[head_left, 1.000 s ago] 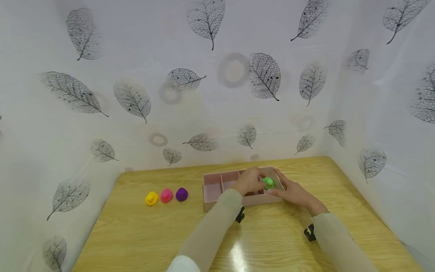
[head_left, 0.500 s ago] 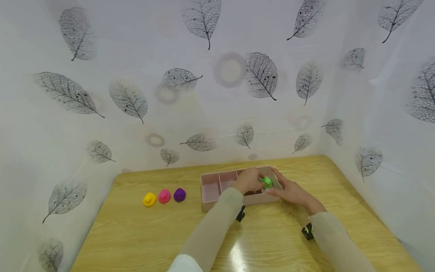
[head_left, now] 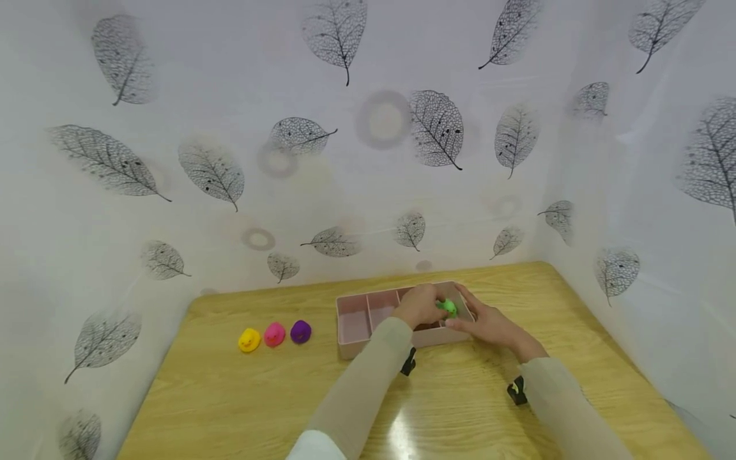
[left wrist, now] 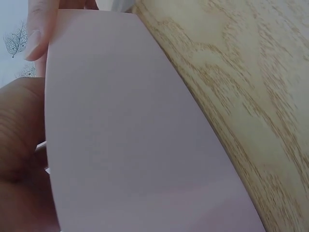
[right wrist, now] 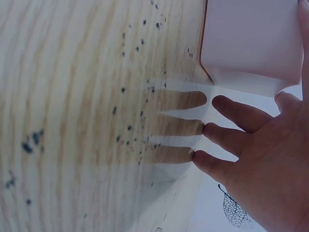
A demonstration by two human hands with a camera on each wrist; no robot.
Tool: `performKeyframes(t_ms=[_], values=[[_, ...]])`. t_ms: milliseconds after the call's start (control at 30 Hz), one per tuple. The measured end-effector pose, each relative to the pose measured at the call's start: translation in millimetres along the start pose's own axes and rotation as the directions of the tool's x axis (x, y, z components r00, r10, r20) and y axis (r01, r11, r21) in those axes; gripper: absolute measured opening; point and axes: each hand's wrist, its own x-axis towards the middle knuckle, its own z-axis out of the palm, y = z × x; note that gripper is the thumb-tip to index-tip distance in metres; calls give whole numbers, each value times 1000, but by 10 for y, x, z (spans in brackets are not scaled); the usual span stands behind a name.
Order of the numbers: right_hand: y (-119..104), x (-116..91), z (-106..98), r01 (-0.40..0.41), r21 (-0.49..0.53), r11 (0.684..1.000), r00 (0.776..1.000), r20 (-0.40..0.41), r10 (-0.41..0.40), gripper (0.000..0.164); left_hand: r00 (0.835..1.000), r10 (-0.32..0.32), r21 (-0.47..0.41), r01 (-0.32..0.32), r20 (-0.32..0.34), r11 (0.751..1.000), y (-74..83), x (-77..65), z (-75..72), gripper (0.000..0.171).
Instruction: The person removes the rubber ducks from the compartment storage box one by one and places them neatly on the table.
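A pink divided box sits on the wooden table. My left hand reaches into its right part and pinches a small green toy duck, which the fingers partly cover. At the box's right end is my right hand, its thumb on the front rim and its index finger at the back corner. In the right wrist view, the other fingers of that hand are straight and spread. The left wrist view is mostly filled by the box's side wall; the duck is hidden there.
Left of the box, a yellow duck, a pink duck and a purple duck stand in a row on the table. A white leaf-printed sheet hangs behind the table and along its sides.
The green duck has turned within the box, and my left fingers cover more of it. My right hand stays at the box's end. The whole view has shifted slightly.
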Motion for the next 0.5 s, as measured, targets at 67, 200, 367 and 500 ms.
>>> performKeyframes(t_ms=[67, 200, 367, 500], values=[[-1, 5, 3, -2, 0, 1000, 1000, 2, 2, 98, 1000, -8, 10, 9, -5, 1000, 7, 2, 6, 28], [6, 19, 7, -2, -6, 1000, 1000, 1, 2, 99, 1000, -20, 14, 20, -14, 1000, 24, 2, 13, 29], [0, 23, 3, 1, -8, 1000, 1000, -5, -2, 100, 1000, -16, 9, 16, -19, 1000, 28, 23, 32, 22], [-1, 17, 0, 2, -15, 1000, 1000, -7, -2, 100, 1000, -15, 10, 15, -16, 1000, 11, 75, 65, 20]])
